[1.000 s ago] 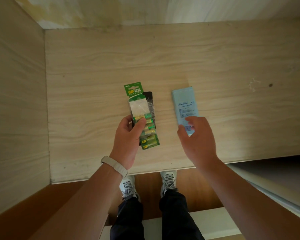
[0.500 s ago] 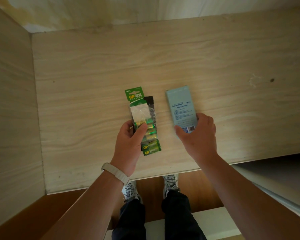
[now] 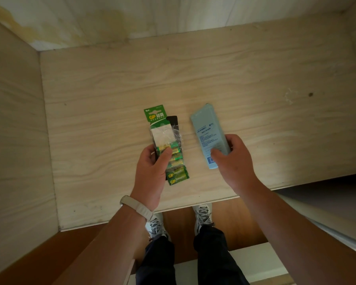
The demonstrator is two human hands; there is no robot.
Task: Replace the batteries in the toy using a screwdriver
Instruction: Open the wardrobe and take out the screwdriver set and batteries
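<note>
Above the middle of the pale wood-grain board (image 3: 111,89), the left hand (image 3: 152,171) holds a green card-and-clear-plastic blister pack of green-and-gold batteries (image 3: 162,132) — thumb pressed on its face, fingers curled behind its left edge. A black card (image 3: 174,120) sits directly behind the pack. Near it on the right, the right hand (image 3: 234,161) grips a light-blue rectangular cardboard box (image 3: 208,128) at its near end — thumb on the printed face, fingers wrapped round the right edge. Whether the box touches the board cannot be determined.
</note>
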